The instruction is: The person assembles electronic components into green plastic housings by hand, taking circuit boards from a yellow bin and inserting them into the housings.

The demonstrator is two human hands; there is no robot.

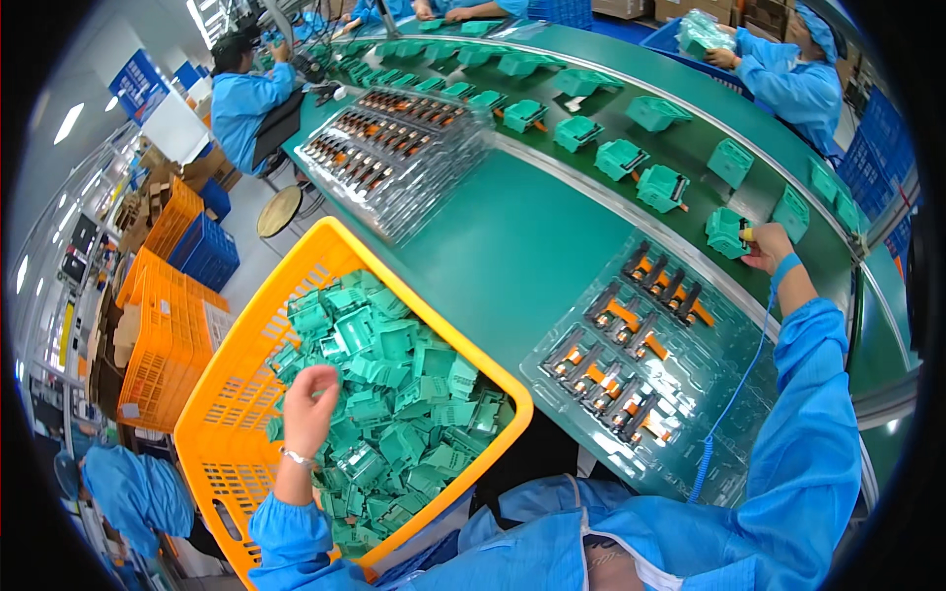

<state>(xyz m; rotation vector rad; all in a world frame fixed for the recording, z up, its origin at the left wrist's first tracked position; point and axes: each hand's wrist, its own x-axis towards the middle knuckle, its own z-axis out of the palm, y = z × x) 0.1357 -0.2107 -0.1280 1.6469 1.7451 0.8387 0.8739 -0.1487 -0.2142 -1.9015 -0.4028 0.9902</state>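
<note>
At the conveyor on the right, my right hand (771, 248) pinches a small black-and-orange part (746, 234) against a green plastic housing (725, 230). A blue coiled cord runs from a band on that wrist. My left hand (307, 409) hovers over a yellow-orange basket (330, 241), its fingers loosely curled with a gap to the thumb and nothing visible in them. Loose green housings (399, 384) are heaped inside the basket. Between my arms, a clear plastic tray (552, 345) carries several black-and-orange parts (619, 313) in its pockets.
Green housings stand along the conveyor (680, 143). Stacked clear trays (394, 148) of parts lie farther back on the green table (493, 256). Co-workers in blue sit at the far left (236, 108) and stand across the line (793, 84). Orange crates (168, 345) are stacked at left.
</note>
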